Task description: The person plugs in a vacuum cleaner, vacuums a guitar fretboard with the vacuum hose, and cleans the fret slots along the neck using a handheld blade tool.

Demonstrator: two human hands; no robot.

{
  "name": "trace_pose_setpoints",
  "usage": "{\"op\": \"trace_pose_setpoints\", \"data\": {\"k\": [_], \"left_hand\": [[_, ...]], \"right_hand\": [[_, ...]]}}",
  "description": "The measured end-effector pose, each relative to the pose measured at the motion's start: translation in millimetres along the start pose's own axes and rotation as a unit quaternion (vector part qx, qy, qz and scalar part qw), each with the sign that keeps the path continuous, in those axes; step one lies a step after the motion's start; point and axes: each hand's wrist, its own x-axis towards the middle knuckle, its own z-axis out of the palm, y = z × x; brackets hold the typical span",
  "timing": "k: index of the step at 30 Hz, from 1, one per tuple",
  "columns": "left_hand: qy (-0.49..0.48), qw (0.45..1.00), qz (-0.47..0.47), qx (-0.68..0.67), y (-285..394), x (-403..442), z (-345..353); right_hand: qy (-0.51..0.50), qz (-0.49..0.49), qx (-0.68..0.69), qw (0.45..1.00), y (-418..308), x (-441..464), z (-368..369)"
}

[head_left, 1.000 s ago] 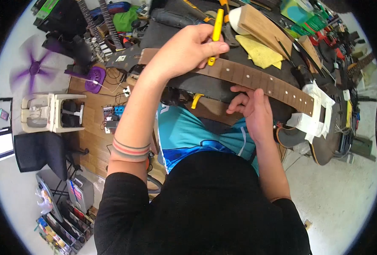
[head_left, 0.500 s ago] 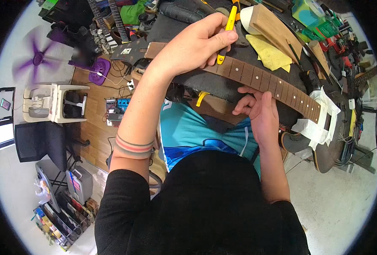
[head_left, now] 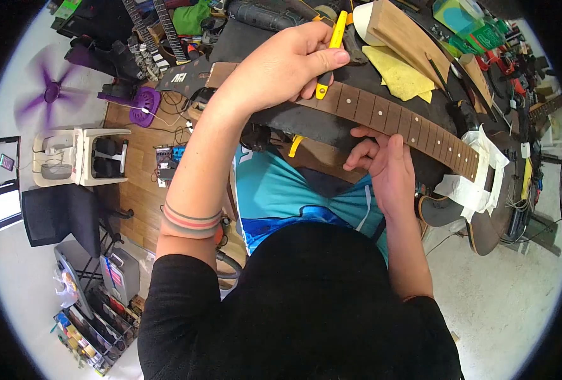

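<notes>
A guitar neck [head_left: 392,118] with a brown fretboard and pale dot inlays lies diagonally across the dark bench. My left hand [head_left: 287,66] is over its left part, with thumb and fingers closed around a yellow-and-black utility knife [head_left: 338,39]. The knife is tilted, and its lower end is at the fretboard; no blade can be made out. At the near edge of the neck is my right hand [head_left: 385,168], fingers apart and partly bent, thumb raised against the edge. White masking tape [head_left: 484,190] covers the guitar body around the fretboard's right end.
Beyond the neck lie a yellow cloth [head_left: 398,76] and a wooden block [head_left: 411,38]. Bottles and tools crowd the bench's right side. A yellow piece [head_left: 296,145] shows below the neck. To the left are a purple fan [head_left: 51,93] and a white plastic stool [head_left: 81,155].
My left hand and the knife have shifted slightly left. The right hand stays almost in the same place by the neck. The whole view has moved a little.
</notes>
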Motion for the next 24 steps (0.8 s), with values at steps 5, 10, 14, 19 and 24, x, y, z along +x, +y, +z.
{"op": "trace_pose_setpoints", "data": {"k": [5,10,14,19,24], "left_hand": [[-0.006,1.0,-0.007,-0.012,1,0,-3],[0.006,0.999,0.014,-0.029,-1,-1,-2],[-0.011,1.0,0.008,-0.025,-3,0,-5],[-0.026,0.999,-0.024,-0.018,-1,4,-8],[-0.018,0.998,-0.051,-0.008,10,3,-8]], "right_hand": [[0.009,0.007,0.006,1.0,0,0,2],[0.007,0.006,-0.004,1.0,-1,0,1],[0.006,0.009,-0.006,1.0,-2,0,2],[0.008,0.013,-0.003,1.0,-2,0,2],[0.007,0.012,0.0,1.0,-2,0,2]]}}
